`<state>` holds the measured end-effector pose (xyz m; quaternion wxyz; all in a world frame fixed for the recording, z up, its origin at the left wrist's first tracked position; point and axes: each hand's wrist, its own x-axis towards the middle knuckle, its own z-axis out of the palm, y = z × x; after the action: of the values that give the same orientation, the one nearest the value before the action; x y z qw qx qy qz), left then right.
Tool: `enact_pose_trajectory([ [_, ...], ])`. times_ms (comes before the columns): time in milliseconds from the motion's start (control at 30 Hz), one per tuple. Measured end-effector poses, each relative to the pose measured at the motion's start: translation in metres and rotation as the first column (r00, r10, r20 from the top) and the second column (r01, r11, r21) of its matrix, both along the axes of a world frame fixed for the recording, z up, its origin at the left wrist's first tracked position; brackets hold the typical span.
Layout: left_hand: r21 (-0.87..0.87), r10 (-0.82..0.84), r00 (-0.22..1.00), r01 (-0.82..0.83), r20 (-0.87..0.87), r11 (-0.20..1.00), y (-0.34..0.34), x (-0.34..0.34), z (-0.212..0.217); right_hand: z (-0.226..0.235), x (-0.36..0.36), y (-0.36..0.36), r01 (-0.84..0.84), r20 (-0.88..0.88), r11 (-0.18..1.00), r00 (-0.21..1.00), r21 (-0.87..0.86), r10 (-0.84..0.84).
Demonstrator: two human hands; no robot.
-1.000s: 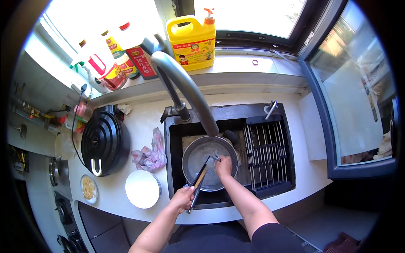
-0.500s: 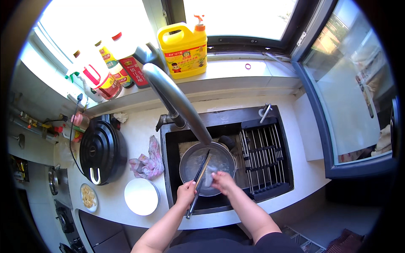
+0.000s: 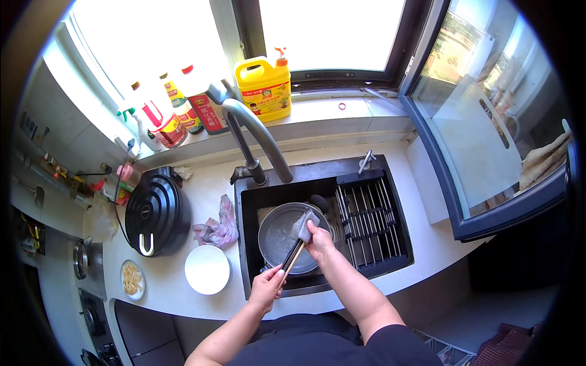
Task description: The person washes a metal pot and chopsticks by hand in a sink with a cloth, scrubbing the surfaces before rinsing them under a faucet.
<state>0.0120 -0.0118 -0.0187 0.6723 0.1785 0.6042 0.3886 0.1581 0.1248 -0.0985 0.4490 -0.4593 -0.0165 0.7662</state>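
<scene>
Over the sink (image 3: 243, 241), my left hand (image 3: 265, 290) is closed around a bundle of dark and light wooden chopsticks (image 3: 293, 256) near their lower ends. My right hand (image 3: 320, 241) pinches a grey cleaning cloth (image 3: 304, 224) wrapped over the far ends of the chopsticks, hiding the tips. Below both hands a round grey metal pot (image 3: 278, 227) sits in the basin, its bottom looking wet. The curved faucet (image 3: 271, 141) reaches over the basin beyond the pot; whether water runs from it I cannot tell.
A metal-barred drying rack (image 3: 369, 222) spans the sink's right side. On the left counter are stacked white bowls (image 3: 207, 269), a crumpled pinkish cloth (image 3: 220, 227), a black round appliance (image 3: 157, 210) and a food plate (image 3: 132, 280). A yellow jug (image 3: 265, 91) stands on the sill; an open window (image 3: 464, 122) juts in at right.
My right hand has brought the cloth from over the pot onto the chopsticks' far ends. The chopsticks now lie closer together. The whole view has shifted slightly.
</scene>
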Motion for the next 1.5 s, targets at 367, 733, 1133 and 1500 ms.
enact_pose_trajectory([
  [367,0.043,0.309,0.935,-0.306,-0.172,0.951,0.024,0.000,-0.007,0.037,-0.037,-0.070,-0.116,-0.002,0.979,0.993,0.171,0.118],
  [733,0.298,-0.108,0.961,0.185,-0.256,0.937,0.052,-0.018,-0.038,0.034,-0.009,-0.069,-0.516,0.314,0.766,0.853,0.382,0.418],
  [1133,0.552,0.160,0.949,-0.290,0.272,0.782,0.097,-0.026,0.036,0.032,0.021,-0.047,-0.650,0.332,0.676,0.760,0.348,0.559],
  [1500,0.367,0.418,0.796,-0.582,0.437,0.726,0.080,-0.008,0.010,0.051,0.005,-0.044,-0.255,-0.171,0.935,0.938,0.248,0.301],
])
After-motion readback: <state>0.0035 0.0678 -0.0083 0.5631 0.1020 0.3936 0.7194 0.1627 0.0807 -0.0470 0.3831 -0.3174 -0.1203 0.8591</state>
